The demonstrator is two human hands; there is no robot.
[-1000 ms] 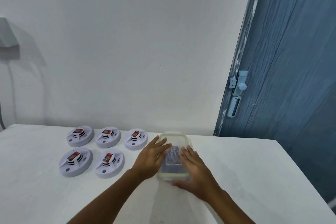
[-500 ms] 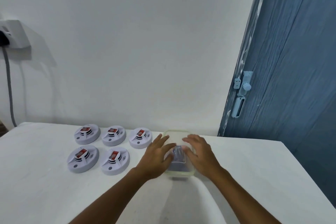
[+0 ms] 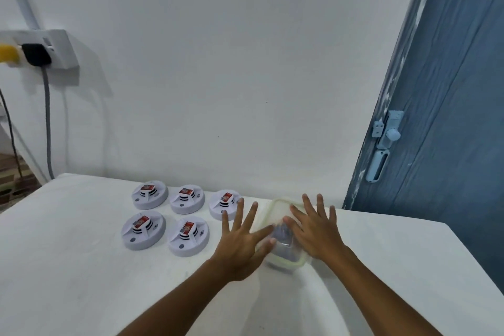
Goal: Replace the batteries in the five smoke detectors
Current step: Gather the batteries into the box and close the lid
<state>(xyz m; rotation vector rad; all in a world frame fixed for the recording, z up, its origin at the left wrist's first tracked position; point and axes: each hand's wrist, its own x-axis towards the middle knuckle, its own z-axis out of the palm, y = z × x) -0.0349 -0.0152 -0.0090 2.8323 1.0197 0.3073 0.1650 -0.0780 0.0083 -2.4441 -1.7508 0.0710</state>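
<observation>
White worktop [image 3: 68, 267] meets a white wall beside a blue door [image 3: 450, 117]. Five detectors [image 3: 188, 237] sit left of the box [image 3: 286, 259]. Both hands, left [image 3: 240, 245] and right [image 3: 316, 229], flank the box with fingers spread straight.

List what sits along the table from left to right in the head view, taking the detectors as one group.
Five smoke detectors → left hand → clear lidded container → right hand, with the blue door beyond the table's right end.

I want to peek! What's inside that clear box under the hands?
Through the clear box something dark bluish shows in the middle, too blurry to name. The left hand and right hand lie spread over its sides, hiding the rest.
</observation>
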